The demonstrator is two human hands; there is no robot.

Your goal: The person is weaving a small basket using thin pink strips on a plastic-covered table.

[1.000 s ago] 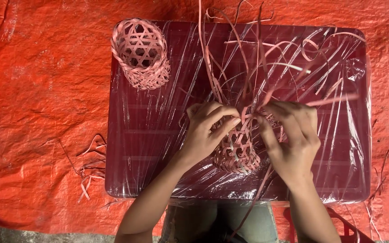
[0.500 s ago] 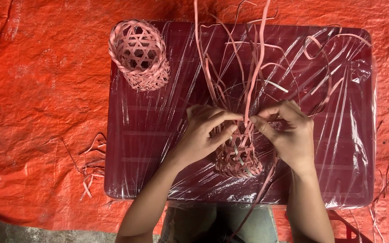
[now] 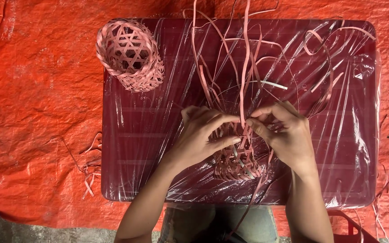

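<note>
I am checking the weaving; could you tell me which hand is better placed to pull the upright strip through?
Probably the right hand: its fingers pinch at the upright strip, while the left hand steadies the half-woven basket.

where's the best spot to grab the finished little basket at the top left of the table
Probably by the woven side wall of the finished basket, fingers wrapped around its body from the near right. It lies tipped on the plastic-covered table with its open rim facing up-left, so the rounded wall is exposed. Both hands, left hand and right hand, are busy on the half-woven basket.
</note>
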